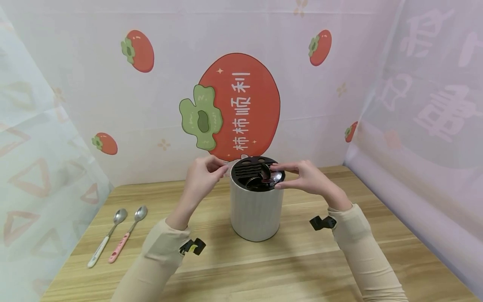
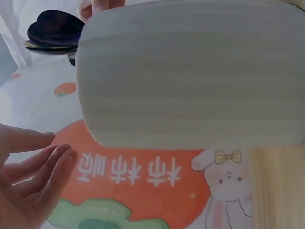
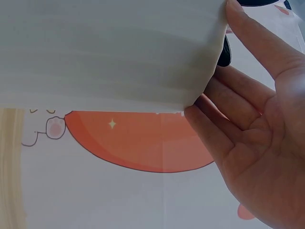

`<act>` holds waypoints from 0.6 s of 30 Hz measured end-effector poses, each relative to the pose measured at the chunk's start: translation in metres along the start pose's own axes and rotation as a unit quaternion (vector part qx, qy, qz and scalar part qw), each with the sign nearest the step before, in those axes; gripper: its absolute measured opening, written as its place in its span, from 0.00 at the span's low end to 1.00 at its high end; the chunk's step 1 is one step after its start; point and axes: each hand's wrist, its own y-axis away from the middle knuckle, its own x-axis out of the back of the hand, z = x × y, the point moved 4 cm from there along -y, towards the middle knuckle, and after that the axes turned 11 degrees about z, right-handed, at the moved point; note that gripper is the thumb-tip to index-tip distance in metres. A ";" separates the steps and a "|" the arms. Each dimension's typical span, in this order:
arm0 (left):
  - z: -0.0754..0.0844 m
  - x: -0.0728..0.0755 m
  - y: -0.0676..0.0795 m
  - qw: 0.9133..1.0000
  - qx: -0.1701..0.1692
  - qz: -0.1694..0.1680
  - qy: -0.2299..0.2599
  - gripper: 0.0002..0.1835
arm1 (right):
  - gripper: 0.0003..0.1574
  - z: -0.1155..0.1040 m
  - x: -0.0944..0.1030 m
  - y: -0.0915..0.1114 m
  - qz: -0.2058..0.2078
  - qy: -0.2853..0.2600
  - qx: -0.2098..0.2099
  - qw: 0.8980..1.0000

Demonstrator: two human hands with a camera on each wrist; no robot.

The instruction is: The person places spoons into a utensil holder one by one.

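Note:
A white ribbed utensil holder with a black slotted top stands upright on the wooden table. Dark, shiny spoon bowls stick up from its slots, and the left wrist view shows the spoons beyond the holder's rim. My right hand holds the rim on its right side, thumb toward the front and fingers farther back. In the right wrist view, its fingertips touch the holder's edge. My left hand hovers just left of the rim, fingers loosely bent and nothing between them.
Two metal spoons lie side by side on the left of the table, one with a white handle, one with a pink handle. A printed cloth with persimmon pictures hangs behind the table; pale cloth also hangs at both sides.

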 end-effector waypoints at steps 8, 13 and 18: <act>-0.031 0.010 0.008 0.999 0.014 0.041 -0.024 0.02 | 0.29 -0.016 0.003 0.002 0.000 -0.003 -0.010 1.000; -0.047 0.018 0.012 0.997 0.020 0.060 -0.052 0.02 | 0.28 -0.030 0.007 0.003 -0.002 -0.002 -0.015 1.000; -0.064 0.027 0.017 0.994 0.020 0.068 -0.088 0.02 | 0.28 -0.034 0.008 0.002 -0.006 0.000 -0.022 1.000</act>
